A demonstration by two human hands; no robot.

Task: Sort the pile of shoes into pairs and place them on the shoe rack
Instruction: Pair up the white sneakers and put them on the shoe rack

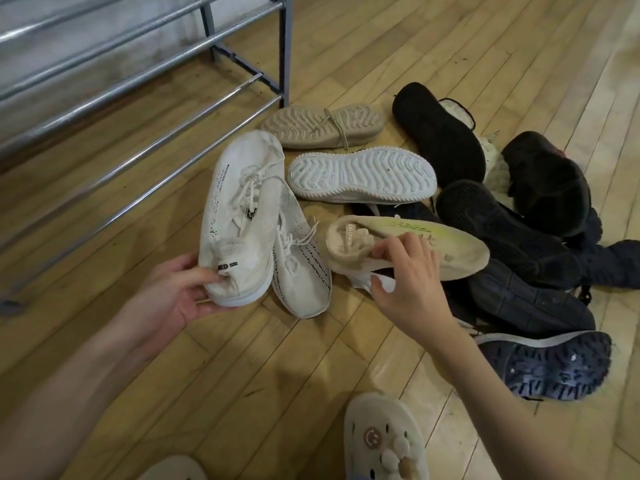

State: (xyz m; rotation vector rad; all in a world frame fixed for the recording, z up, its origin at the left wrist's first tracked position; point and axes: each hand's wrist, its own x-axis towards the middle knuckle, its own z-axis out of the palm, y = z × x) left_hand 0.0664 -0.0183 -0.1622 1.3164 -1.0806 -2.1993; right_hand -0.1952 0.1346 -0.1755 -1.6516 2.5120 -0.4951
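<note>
Left hand (pixel 173 292): grip closed on heel of white sneaker (pixel 242 209). Right hand (pixel 408 271): grip pinching collar of beige sneaker (pixel 450 251) atop shoe pile (pixel 519 237).

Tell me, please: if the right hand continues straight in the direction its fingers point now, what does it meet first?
The right hand already touches the beige shoe at its collar. Going further up the picture, it would likely meet the upturned white sole, though depth is unclear.
</note>
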